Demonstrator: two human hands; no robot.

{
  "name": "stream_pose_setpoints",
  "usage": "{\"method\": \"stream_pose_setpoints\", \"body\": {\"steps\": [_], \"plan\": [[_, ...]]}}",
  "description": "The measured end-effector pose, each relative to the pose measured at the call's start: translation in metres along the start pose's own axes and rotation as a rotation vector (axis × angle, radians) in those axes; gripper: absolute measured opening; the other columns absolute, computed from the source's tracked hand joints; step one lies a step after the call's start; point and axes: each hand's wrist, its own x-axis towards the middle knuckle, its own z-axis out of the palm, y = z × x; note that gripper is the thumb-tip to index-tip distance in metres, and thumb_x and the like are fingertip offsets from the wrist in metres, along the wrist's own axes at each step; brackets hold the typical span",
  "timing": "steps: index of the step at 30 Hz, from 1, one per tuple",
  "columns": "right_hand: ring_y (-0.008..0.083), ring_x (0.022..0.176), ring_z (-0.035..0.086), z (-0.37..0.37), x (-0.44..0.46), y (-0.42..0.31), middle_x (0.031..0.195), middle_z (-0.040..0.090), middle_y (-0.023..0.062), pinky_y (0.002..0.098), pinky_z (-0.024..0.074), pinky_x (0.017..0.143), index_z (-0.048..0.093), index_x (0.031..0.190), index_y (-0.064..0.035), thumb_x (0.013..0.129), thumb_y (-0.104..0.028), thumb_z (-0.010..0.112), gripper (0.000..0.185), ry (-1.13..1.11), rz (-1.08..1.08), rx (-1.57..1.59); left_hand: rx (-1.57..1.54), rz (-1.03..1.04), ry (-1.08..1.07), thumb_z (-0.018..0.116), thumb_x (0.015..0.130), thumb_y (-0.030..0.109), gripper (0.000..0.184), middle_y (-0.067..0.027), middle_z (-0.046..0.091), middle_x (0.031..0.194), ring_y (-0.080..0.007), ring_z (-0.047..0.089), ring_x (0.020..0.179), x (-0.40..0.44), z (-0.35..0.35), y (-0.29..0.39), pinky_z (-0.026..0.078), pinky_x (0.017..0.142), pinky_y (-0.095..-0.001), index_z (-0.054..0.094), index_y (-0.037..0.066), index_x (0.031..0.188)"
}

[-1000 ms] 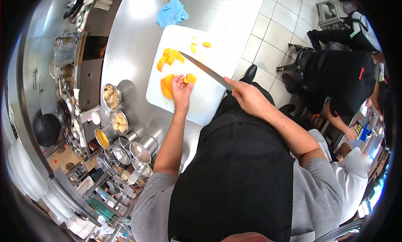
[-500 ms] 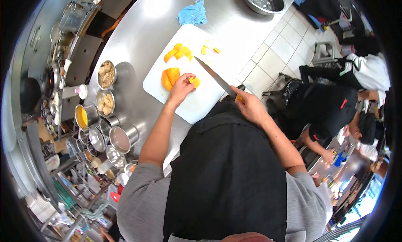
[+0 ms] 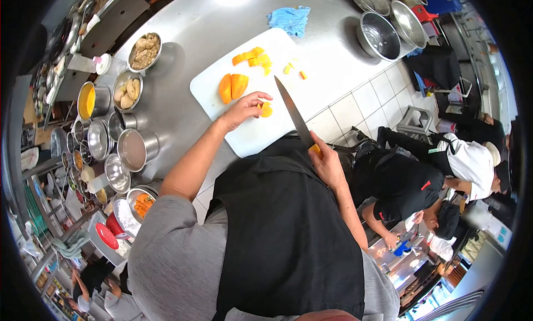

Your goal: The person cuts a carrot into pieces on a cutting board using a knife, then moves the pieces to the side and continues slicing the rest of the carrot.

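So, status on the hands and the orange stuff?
Left hand at an orange piece. Right hand gripping the knife. Other pieces on the board. Blue cloth beyond it, clear of both hands.

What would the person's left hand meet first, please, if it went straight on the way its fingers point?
The left hand would probably first meet the orange piece beside its fingers, on the white board; whether they touch is unclear.
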Motion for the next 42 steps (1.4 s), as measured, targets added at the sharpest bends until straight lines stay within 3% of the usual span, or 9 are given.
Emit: {"method": "stream_pose_setpoints", "body": {"steps": [4, 9, 12, 17, 24, 34, 38, 39, 42], "plan": [[0.0384, 0.103, 0.068, -0.005, 0.007, -0.010, 0.118, 0.069, 0.0258, 0.0400, 0.0517, 0.094, 0.049, 0.152, -0.0099, 0.097, -0.007, 0.064, 0.057, -0.083, 0.098, -0.024, -0.109, 0.021, 0.048, 0.062, 0.092, 0.008, 0.044, -0.0011, 0.063, 0.115, -0.0079, 0.057, 0.102, -0.005, 0.003, -0.002, 0.047, 0.090, -0.0263, 0.059, 0.009, 0.136], [0.0146, 0.071, 0.063, -0.002, 0.017, 0.005, 0.098, 0.070, 0.0107, 0.0270, 0.0519, 0.063, 0.046, 0.156, -0.0087, 0.101, -0.004, 0.061, 0.057, -0.125, 0.149, 0.314, -0.234, 0.148, 0.018, 0.065, 0.094, 0.014, 0.045, -0.0020, 0.058, 0.127, -0.0094, 0.055, 0.112, -0.009, 0.029, 0.015, 0.047, 0.099, -0.0289, 0.057, 0.009, 0.138], [0.0078, 0.065, 0.059, -0.002, 0.026, 0.014, 0.092, 0.065, 0.0036, 0.0216, 0.0467, 0.054, 0.043, 0.157, -0.0071, 0.102, -0.003, 0.060, 0.058, -0.087, 0.123, 0.595, -0.315, 0.156, 0.089, 0.065, 0.095, 0.009, 0.044, -0.0046, 0.062, 0.113, -0.0115, 0.062, 0.102, -0.004, 0.036, 0.009, 0.053, 0.095, -0.0295, 0.056, 0.007, 0.138], [0.0129, 0.065, 0.064, -0.001, 0.044, 0.095, 0.105, 0.072, 0.0107, 0.0249, 0.0539, 0.054, 0.054, 0.144, -0.0029, 0.099, -0.010, 0.065, 0.046, -0.297, 0.221, 0.978, -0.254, 0.015, 0.291, 0.068, 0.096, 0.007, 0.052, -0.0096, 0.061, 0.121, -0.0164, 0.066, 0.103, 0.001, 0.015, -0.023, 0.057, 0.094, -0.0336, 0.049, 0.006, 0.144], [0.0119, 0.067, 0.065, 0.017, 0.018, 0.184, 0.101, 0.071, 0.0040, 0.0249, 0.0545, 0.056, 0.061, 0.135, -0.0058, 0.099, -0.014, 0.068, 0.037, -0.269, 0.360, 0.971, -0.195, 0.104, 0.212, 0.072, 0.088, -0.003, 0.058, -0.0060, 0.062, 0.119, -0.0143, 0.062, 0.109, -0.014, 0.013, -0.033, 0.055, 0.097, -0.0319, 0.052, 0.004, 0.142], [0.0154, 0.081, 0.068, -0.004, -0.004, 0.119, 0.103, 0.073, 0.0077, 0.0274, 0.0537, 0.073, 0.064, 0.135, 0.0007, 0.097, -0.014, 0.073, 0.042, 0.053, 0.169, 0.156, -0.585, 0.076, 0.055, 0.074, 0.089, -0.001, 0.056, -0.0073, 0.061, 0.122, -0.0167, 0.065, 0.108, -0.020, 0.017, -0.014, 0.055, 0.103, -0.0330, 0.052, 0.007, 0.141], [0.0239, 0.095, 0.071, 0.010, 0.006, 0.081, 0.109, 0.073, 0.0205, 0.0326, 0.0547, 0.087, 0.063, 0.137, 0.0003, 0.097, -0.014, 0.071, 0.043, 0.075, 0.069, 0.005, -0.173, 0.139, 0.243, 0.076, 0.089, 0.004, 0.050, -0.0054, 0.063, 0.117, -0.0139, 0.066, 0.103, -0.008, 0.010, -0.026, 0.055, 0.097, -0.0296, 0.056, 0.005, 0.135], [0.0135, 0.087, 0.066, 0.013, 0.010, 0.082, 0.100, 0.074, 0.0128, 0.0300, 0.0536, 0.081, 0.062, 0.138, 0.0006, 0.098, -0.013, 0.071, 0.043, 0.104, -0.001, -0.148, 0.008, 0.192, 0.276, 0.078, 0.089, 0.006, 0.049, -0.0046, 0.064, 0.115, -0.0129, 0.065, 0.100, -0.006, 0.010, -0.029, 0.055, 0.093, -0.0283, 0.057, 0.004, 0.133], [0.0140, 0.090, 0.068, 0.012, 0.002, 0.077, 0.104, 0.075, 0.0136, 0.0308, 0.0538, 0.083, 0.063, 0.138, -0.0002, 0.098, -0.012, 0.071, 0.043, 0.138, 0.043, -0.103, 0.204, 0.204, 0.335, 0.081, 0.086, 0.009, 0.049, -0.0052, 0.066, 0.113, -0.0118, 0.065, 0.096, 0.000, 0.009, -0.033, 0.055, 0.086, -0.0270, 0.060, 0.003, 0.130]]}}
